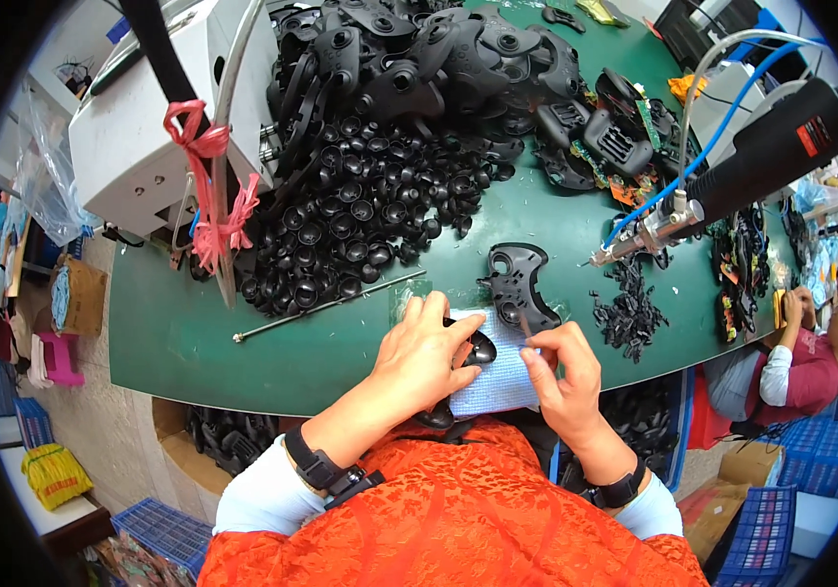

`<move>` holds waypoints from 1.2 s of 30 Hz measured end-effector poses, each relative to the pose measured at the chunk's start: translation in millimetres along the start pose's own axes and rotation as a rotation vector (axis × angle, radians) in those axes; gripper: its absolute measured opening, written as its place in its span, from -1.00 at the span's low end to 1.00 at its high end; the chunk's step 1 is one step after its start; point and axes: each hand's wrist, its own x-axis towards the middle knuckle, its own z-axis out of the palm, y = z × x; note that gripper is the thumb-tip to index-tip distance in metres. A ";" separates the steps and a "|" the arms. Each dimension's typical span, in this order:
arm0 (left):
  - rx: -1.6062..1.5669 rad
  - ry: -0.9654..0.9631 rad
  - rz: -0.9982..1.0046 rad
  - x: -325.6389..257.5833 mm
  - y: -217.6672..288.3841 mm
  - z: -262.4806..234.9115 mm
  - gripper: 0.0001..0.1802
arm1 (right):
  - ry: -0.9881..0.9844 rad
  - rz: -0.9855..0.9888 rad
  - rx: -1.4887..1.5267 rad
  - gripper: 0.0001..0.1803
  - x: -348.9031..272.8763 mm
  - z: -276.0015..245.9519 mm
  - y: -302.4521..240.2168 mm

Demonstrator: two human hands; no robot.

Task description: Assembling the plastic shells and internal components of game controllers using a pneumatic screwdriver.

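My left hand (417, 354) curls over a black game controller shell (482, 348), holding it down on a blue-and-white checked cloth (505, 377) at the table's near edge. Much of that shell is hidden under the fingers. My right hand (567, 380) is just to the right, its thumb and forefinger pinched together. A small thin piece seems to stick out from that pinch, too small to name. Just beyond the cloth lies another black controller shell (517, 276) with round openings, apart from the left hand but close to the right fingertips.
Black cup-shaped parts (340, 210) heap at the left, with controller shells (438, 59) piled behind. A metal rod (326, 307) lies before them. A black electric screwdriver (771, 147) hangs at right above small black pieces (629, 308). A co-worker (810, 362) sits far right.
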 end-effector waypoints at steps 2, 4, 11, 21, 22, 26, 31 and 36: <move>0.001 0.013 0.002 -0.3 0.5 1.7 -0.33 | 0.094 0.131 0.218 -0.83 0.3 3.4 1.8; 0.003 0.023 0.011 -0.2 0.9 1.9 -0.33 | 0.095 0.116 0.262 -0.81 -4.2 10.6 11.0; -0.005 0.019 0.010 0.3 0.5 4.5 -0.35 | 0.235 0.240 0.721 -0.86 -1.2 35.9 10.4; -0.032 0.109 0.046 -3.3 -2.4 9.7 -0.46 | -0.251 0.096 -0.073 -0.59 -22.1 4.4 5.1; -0.037 0.106 0.046 -3.6 -3.5 11.5 -0.46 | -0.269 0.127 -0.125 -0.58 -25.0 7.4 3.9; -0.050 0.138 0.028 -5.9 -5.5 15.7 -0.53 | -0.339 0.231 -0.138 -0.81 -24.1 17.3 -7.8; -0.061 0.133 -0.008 -5.3 -1.9 14.8 -0.54 | -0.234 0.134 -0.141 -0.89 -20.9 22.6 -6.4; -0.060 0.151 -0.011 -5.7 -2.8 16.8 -0.55 | -0.313 0.216 -0.170 -0.91 -20.1 23.6 -5.5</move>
